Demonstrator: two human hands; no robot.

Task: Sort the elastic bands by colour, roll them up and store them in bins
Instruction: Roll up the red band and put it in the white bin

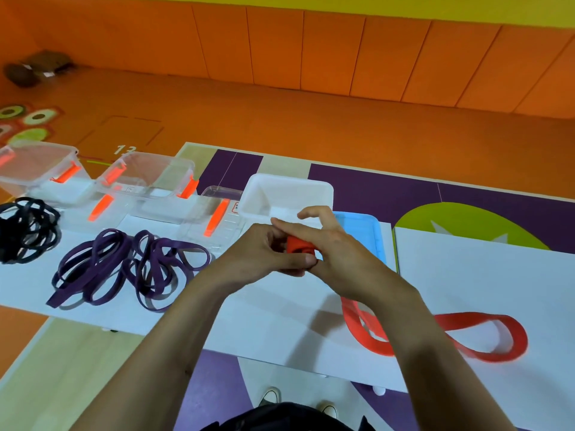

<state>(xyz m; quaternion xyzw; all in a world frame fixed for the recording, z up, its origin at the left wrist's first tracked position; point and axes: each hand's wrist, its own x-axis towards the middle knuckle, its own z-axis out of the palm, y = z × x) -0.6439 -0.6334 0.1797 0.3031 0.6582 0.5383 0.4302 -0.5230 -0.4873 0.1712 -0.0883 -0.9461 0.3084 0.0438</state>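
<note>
The left hand (264, 253) and right hand (339, 259) met over the middle of the white bench (482, 275). Their fingers were curled round the rolled-up end of the red band (298, 245). The rest of it lay loose near the front edge. Purple bands (130, 269) sat in a heap toward the left edge.

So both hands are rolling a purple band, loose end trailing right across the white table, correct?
No: the head view shows a red band, not purple. The left hand and right hand roll it, loose end trailing right across the white table.
</note>
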